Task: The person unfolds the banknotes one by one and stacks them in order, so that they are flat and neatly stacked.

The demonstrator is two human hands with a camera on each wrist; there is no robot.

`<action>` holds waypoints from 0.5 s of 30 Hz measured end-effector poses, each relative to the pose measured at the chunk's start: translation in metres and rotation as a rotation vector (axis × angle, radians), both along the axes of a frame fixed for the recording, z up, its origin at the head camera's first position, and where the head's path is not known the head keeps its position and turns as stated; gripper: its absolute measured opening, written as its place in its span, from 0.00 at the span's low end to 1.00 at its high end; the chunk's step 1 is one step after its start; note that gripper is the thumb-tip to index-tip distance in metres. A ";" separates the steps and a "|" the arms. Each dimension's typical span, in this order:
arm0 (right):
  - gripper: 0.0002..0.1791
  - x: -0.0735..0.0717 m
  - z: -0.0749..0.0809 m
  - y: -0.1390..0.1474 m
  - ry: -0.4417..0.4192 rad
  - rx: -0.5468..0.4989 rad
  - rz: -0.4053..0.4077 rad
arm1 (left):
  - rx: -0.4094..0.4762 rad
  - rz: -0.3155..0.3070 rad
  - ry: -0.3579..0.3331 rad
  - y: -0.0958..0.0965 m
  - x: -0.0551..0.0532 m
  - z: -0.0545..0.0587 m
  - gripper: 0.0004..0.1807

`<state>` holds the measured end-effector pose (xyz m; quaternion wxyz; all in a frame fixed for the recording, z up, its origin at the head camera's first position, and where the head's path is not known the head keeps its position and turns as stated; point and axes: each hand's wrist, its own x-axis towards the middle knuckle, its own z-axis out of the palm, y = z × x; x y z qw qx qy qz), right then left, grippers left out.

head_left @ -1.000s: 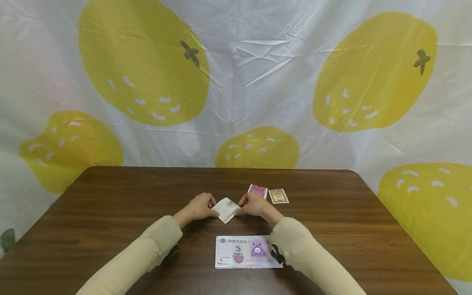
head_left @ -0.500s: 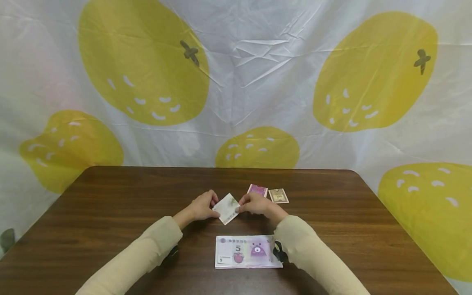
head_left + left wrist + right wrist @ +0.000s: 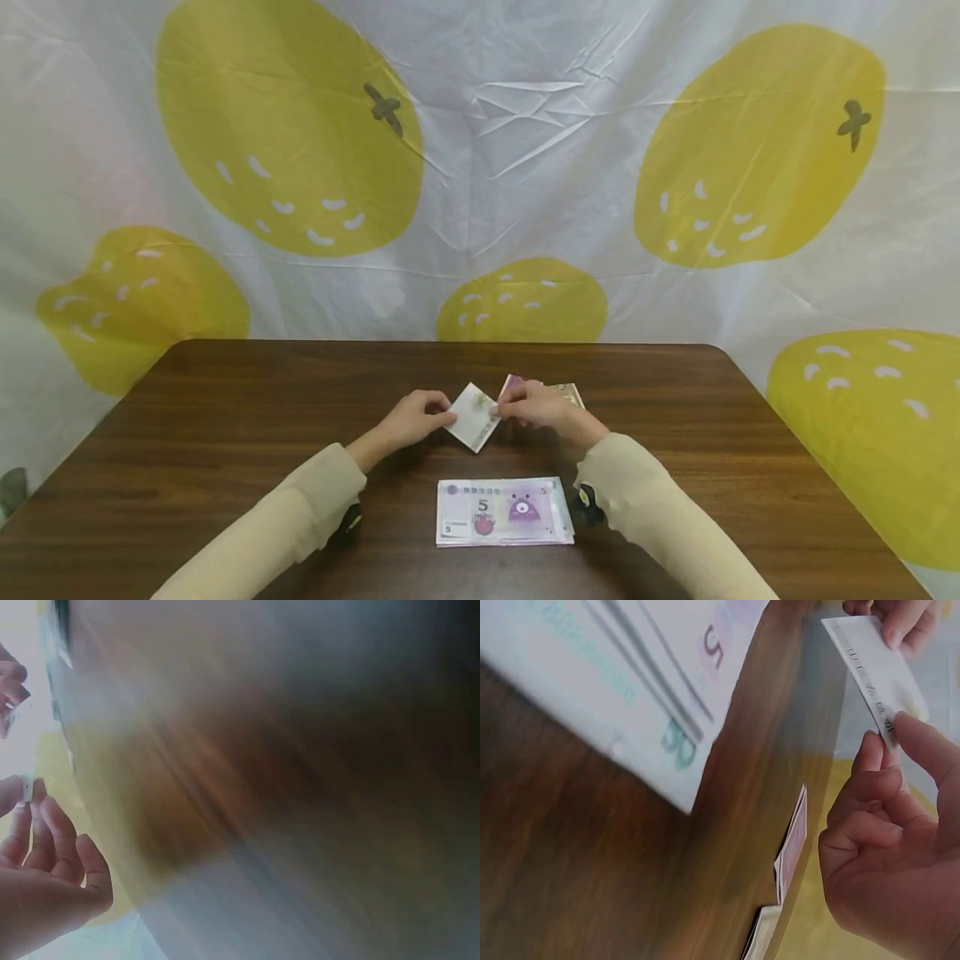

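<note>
one purple note (image 3: pixel 512 385), tan note (image 3: pixel 567 392) part-hidden by right hand (image 3: pixel 546 407)

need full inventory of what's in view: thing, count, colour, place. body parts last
table: 1, dark brown, centre
small paper note: 1, whitish, held over mid-table
play-money stack: 1 (sheets uncountable), purple and white, near part of table
purple note: 1, purple-pink, far part of table
tan note: 1, tan, right of purple note
backdrop cloth: 1, white with yellow fruit print, behind table
wrist cameras: 2, black, at wrists
sleeves: 2, cream, forearms
left hand: 1, bare, pinching whitish note's left side
right hand: 1, bare, pinching its right side
</note>
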<state>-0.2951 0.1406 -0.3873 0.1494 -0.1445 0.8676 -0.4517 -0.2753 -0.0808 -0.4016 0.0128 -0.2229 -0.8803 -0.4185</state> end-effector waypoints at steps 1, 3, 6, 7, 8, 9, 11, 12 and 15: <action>0.09 0.001 0.001 0.002 -0.001 -0.010 -0.003 | 0.033 0.003 -0.022 0.002 0.001 0.001 0.05; 0.11 0.002 0.003 0.006 -0.009 -0.040 -0.005 | 0.104 0.004 -0.068 0.005 0.003 0.002 0.05; 0.12 0.004 0.005 0.011 -0.018 -0.071 -0.012 | 0.210 0.017 -0.127 0.009 0.005 0.004 0.05; 0.13 0.005 0.005 0.013 -0.018 -0.076 -0.016 | 0.243 0.024 -0.143 0.010 0.006 0.004 0.05; 0.13 0.006 0.006 0.014 -0.019 -0.080 -0.023 | 0.278 0.033 -0.161 0.011 0.007 0.005 0.05; 0.13 0.007 0.006 0.015 -0.020 -0.082 -0.032 | 0.309 0.047 -0.179 0.012 0.007 0.006 0.05; 0.13 0.010 0.007 0.016 -0.020 -0.088 -0.045 | 0.372 0.074 -0.206 0.014 0.009 0.008 0.05; 0.13 0.012 0.007 0.017 -0.020 -0.091 -0.052 | 0.401 0.087 -0.217 0.015 0.010 0.008 0.06; 0.14 0.018 0.008 0.017 -0.022 -0.115 -0.057 | 0.471 0.130 -0.229 0.019 0.012 0.011 0.06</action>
